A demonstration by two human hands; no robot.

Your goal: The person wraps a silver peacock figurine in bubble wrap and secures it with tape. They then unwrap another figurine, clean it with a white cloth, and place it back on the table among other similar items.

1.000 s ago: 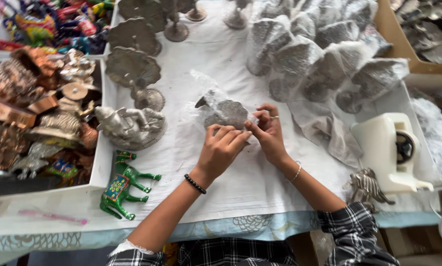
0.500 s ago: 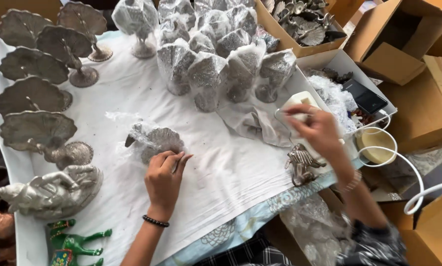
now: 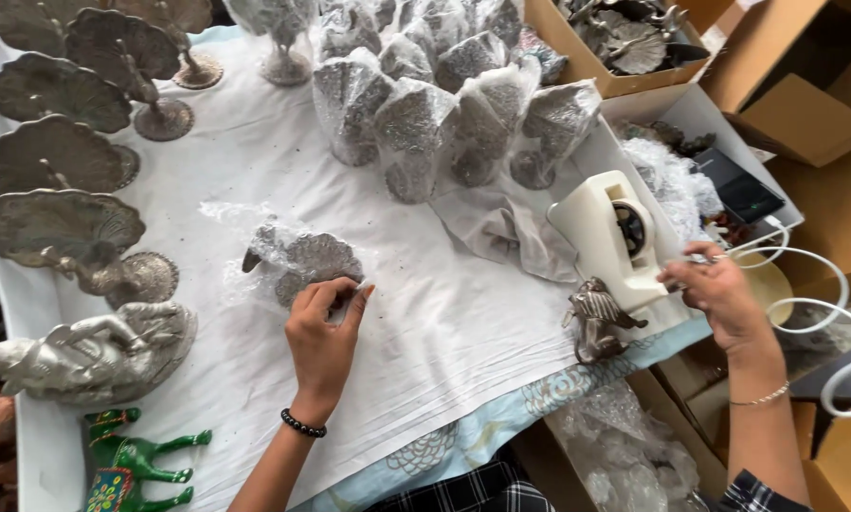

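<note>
A silver fan-tailed metal figure wrapped in clear plastic (image 3: 298, 264) lies on the white cloth (image 3: 444, 322). My left hand (image 3: 323, 337), with a black bead bracelet at the wrist, presses its fingertips on the wrap at the figure's near edge. Far to the right, my right hand (image 3: 719, 289) pinches at the front end of a white tape dispenser (image 3: 615, 237) at the table's right edge. Whether tape is between those fingers is too small to tell.
Several plastic-wrapped silver figures (image 3: 425, 104) stand at the back. Unwrapped fan-tailed figures (image 3: 61, 161) line the left side, with a silver animal group (image 3: 94, 351) and a green toy horse (image 3: 127, 465) near it. A small metal figure (image 3: 598, 320) sits beside the dispenser. Cardboard boxes (image 3: 795, 114) and a white cable (image 3: 823, 313) are right.
My right hand left the wrapped figure and swung right to the tape dispenser, now at its front end. My left hand stayed on the wrap. The view turned right.
</note>
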